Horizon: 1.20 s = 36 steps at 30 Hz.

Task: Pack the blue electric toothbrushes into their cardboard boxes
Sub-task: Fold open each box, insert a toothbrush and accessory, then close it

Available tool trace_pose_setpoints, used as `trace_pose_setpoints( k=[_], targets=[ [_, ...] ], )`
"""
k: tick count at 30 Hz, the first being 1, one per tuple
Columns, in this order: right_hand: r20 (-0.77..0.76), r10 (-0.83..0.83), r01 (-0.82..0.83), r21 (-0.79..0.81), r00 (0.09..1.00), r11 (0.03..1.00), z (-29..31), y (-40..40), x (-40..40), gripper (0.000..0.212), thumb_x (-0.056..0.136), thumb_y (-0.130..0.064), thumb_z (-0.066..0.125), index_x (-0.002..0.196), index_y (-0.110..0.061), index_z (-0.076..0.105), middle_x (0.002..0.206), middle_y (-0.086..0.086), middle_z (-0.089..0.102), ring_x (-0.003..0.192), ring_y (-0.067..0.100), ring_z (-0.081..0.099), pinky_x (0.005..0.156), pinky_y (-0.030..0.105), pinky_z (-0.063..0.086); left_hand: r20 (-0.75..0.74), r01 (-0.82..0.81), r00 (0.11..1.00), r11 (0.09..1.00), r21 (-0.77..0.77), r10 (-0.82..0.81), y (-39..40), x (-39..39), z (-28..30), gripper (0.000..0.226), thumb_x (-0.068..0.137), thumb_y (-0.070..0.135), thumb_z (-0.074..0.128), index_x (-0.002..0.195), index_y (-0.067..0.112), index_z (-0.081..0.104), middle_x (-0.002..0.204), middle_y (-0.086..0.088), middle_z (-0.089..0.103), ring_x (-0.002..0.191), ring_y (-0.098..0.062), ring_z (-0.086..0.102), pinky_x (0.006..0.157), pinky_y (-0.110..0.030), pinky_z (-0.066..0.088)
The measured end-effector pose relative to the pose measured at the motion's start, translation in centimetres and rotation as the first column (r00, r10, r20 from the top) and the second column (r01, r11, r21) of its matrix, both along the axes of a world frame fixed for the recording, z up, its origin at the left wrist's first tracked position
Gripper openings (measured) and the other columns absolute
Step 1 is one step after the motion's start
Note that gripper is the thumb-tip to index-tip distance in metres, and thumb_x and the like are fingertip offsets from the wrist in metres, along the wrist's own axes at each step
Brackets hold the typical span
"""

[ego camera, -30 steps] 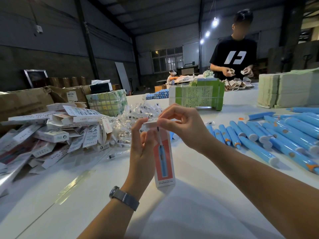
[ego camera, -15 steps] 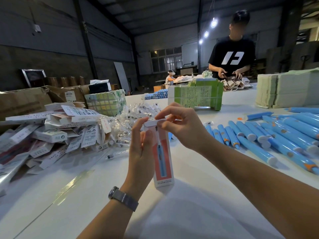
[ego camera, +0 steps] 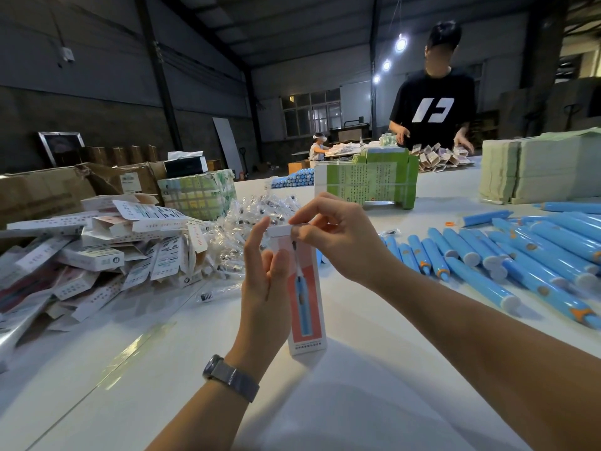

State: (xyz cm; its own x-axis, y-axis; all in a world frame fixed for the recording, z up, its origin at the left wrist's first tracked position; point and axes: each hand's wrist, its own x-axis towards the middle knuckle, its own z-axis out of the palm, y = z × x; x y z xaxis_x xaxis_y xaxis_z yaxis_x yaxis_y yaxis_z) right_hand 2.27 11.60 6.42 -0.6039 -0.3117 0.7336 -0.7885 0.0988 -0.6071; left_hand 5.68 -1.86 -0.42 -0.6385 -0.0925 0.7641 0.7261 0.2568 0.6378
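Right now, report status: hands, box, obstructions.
Left hand steadies upright box. Right hand pinches top flap nearly closed. Loose toothbrushes wait right. Nothing in the way.

Left hand (ego camera: 265, 288) holds upright box (ego camera: 305, 307) from its left side, fingers straight. Right hand (ego camera: 335, 237) pinches top flap (ego camera: 279, 230). Blue toothbrushes (ego camera: 507, 255) lie right on table (ego camera: 374, 402); flat boxes (ego camera: 97, 249) piled left. Person (ego camera: 434, 109) stands across.
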Motion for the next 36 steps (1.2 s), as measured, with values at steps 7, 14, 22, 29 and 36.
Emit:
trace_pose_setpoints(
  k=[7,14,22,29,36],
  targets=[
    [-0.018,0.003,-0.003,0.007,1.000,1.000,0.2,0.1,-0.1,0.024,0.087,-0.010,0.070,0.080,-0.032,0.066,0.078,-0.021,0.060,0.066,0.001,0.055,0.064,0.018,0.048,-0.026,-0.002,1.000,0.999,-0.046,0.001,-0.1,0.0,0.0,0.041,0.100,0.038,0.032,0.127,0.068,0.026,0.101,-0.006,0.061,0.092,-0.020,0.067,0.081,-0.037,0.060],
    [-0.049,0.012,-0.009,0.044,0.999,0.999,0.6,0.4,0.1,0.023,0.088,-0.007,0.068,0.080,-0.028,0.067,0.075,-0.023,0.061,0.066,0.003,0.055,0.058,0.013,0.043,-0.036,-0.019,0.999,0.998,-0.055,0.017,-0.2,-0.1,-0.1,0.044,0.101,0.038,0.031,0.129,0.072,0.025,0.100,-0.008,0.061,0.093,-0.019,0.067,0.081,-0.037,0.060],
    [-0.041,0.038,-0.036,0.044,0.998,0.998,1.1,0.6,0.2,0.027,0.085,-0.003,0.068,0.077,-0.028,0.066,0.067,-0.023,0.061,0.057,0.003,0.051,0.053,0.012,0.040,-0.035,-0.017,0.999,0.997,-0.079,0.014,-0.2,0.2,0.2,0.047,0.102,0.038,0.030,0.131,0.074,0.022,0.096,0.016,0.061,0.093,-0.018,0.065,0.082,-0.041,0.057],
    [-0.027,0.049,-0.048,0.053,0.998,0.997,1.4,0.5,0.2,0.024,0.081,-0.009,0.066,0.071,-0.031,0.065,0.074,0.002,0.065,0.058,0.009,0.051,0.052,0.017,0.043,-0.047,-0.012,0.999,0.997,-0.070,0.009,-0.3,0.3,0.3,0.043,0.102,0.035,0.030,0.126,0.071,0.030,0.092,0.007,0.061,0.085,-0.016,0.067,0.075,-0.037,0.061],
    [0.082,0.141,-0.149,0.108,0.987,0.983,2.4,1.1,-0.1,0.037,0.084,-0.006,0.064,0.062,-0.035,0.068,0.083,0.025,0.066,0.078,0.050,0.058,0.048,0.032,0.050,-0.050,0.029,0.998,0.998,-0.058,-0.032,-0.4,0.0,0.2,0.032,0.103,0.029,0.031,0.128,0.048,0.035,0.086,0.009,0.062,0.074,-0.010,0.064,0.065,-0.023,0.054]
  ],
)
